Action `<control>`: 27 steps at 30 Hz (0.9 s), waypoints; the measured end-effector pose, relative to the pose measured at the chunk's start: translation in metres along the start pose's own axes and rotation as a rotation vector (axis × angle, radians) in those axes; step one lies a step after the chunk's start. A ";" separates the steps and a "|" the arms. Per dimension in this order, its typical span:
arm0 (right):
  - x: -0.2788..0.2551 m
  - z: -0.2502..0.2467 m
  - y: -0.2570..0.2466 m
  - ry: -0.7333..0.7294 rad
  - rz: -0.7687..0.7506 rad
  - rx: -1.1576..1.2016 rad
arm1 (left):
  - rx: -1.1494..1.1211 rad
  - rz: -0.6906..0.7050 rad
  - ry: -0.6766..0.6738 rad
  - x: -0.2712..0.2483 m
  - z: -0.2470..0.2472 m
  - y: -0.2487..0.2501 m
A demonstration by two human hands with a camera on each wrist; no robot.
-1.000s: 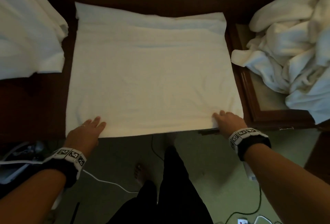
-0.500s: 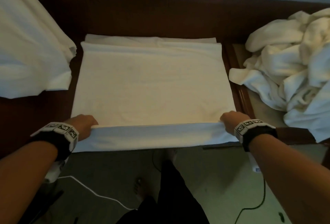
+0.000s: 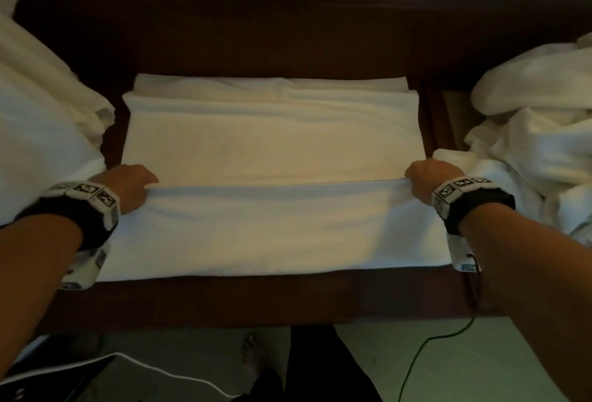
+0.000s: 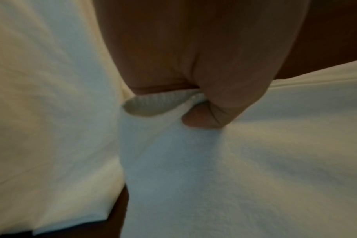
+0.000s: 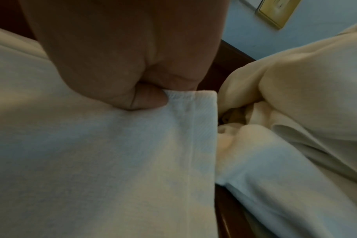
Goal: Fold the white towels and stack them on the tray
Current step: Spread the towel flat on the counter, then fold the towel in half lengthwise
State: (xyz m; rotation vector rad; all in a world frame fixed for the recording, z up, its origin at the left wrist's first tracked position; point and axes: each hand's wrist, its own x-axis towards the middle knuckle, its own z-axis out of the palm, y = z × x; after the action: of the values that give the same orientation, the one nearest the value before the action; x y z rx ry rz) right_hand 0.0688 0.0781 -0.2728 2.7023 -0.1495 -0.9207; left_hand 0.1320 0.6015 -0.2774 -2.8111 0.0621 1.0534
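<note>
A white towel [image 3: 272, 151] is lying flat on a dark wooden table [image 3: 288, 33], in the middle, with its near part turned over onto itself. The folded flap is covering the near half, and its edge is running straight across from one hand to the other.

The left hand [image 3: 128, 187] is holding the left corner of this edge. In the left wrist view the thumb [image 4: 202, 119] is pressing the hem against the curled fingers, so the hand is pinching the towel [image 4: 214, 169] tightly. The right hand [image 3: 429, 182] is doing the same at the right corner. In the right wrist view the thumb [image 5: 149, 98] is lying on the hemmed corner of the towel [image 5: 112, 161] and the fingers are curled around it. Both wrists are wearing black bands with white coded markers.

On the right, a heap [image 3: 538, 132] of crumpled white towels is resting on a wooden tray [image 3: 448, 126], and it is just beside the right hand. Only a small part of the tray rim is showing. On the left, another white cloth [image 3: 41, 132] is lying on the table, close to the left hand.

Below the table edge, a bare foot [image 3: 253, 356] is standing on the greenish floor, and a white cable [image 3: 179, 376] and a dark cable [image 3: 426, 347] are lying there.
</note>
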 end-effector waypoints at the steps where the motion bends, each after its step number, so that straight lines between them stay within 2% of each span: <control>1: 0.011 -0.004 0.002 0.002 -0.002 0.011 | -0.001 -0.023 0.003 0.010 -0.005 0.000; 8: 0.053 -0.014 0.000 0.008 0.016 0.084 | -0.045 -0.084 0.070 0.049 -0.017 0.012; 10: 0.049 -0.004 -0.001 0.108 0.020 0.067 | -0.023 -0.059 0.272 0.043 -0.003 0.013; 12: 0.039 0.011 -0.004 0.285 0.013 0.079 | -0.064 -0.042 0.458 0.030 0.022 0.014; 14: 0.019 0.025 -0.018 0.395 -0.021 0.165 | -0.112 0.024 0.480 0.014 0.054 0.025; 16: -0.005 0.039 -0.045 0.427 -0.098 0.260 | -0.115 0.082 0.392 -0.003 0.087 0.040; 17: -0.016 0.046 -0.060 0.391 -0.134 0.293 | -0.108 0.090 0.330 -0.011 0.102 0.046; 19: -0.032 0.064 -0.084 0.206 -0.155 0.307 | -0.107 0.074 0.237 -0.023 0.129 0.051; 21: -0.041 0.086 -0.096 0.070 -0.147 0.304 | -0.124 0.055 0.247 -0.033 0.151 0.048; 27: -0.090 0.123 -0.109 0.008 -0.162 0.282 | -0.139 0.043 0.245 -0.079 0.200 0.036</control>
State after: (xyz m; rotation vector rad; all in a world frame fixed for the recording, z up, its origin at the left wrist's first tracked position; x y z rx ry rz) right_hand -0.0769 0.1711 -0.3458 3.0146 -0.0629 -1.0004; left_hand -0.0606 0.5937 -0.3784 -3.0642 0.0771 0.7417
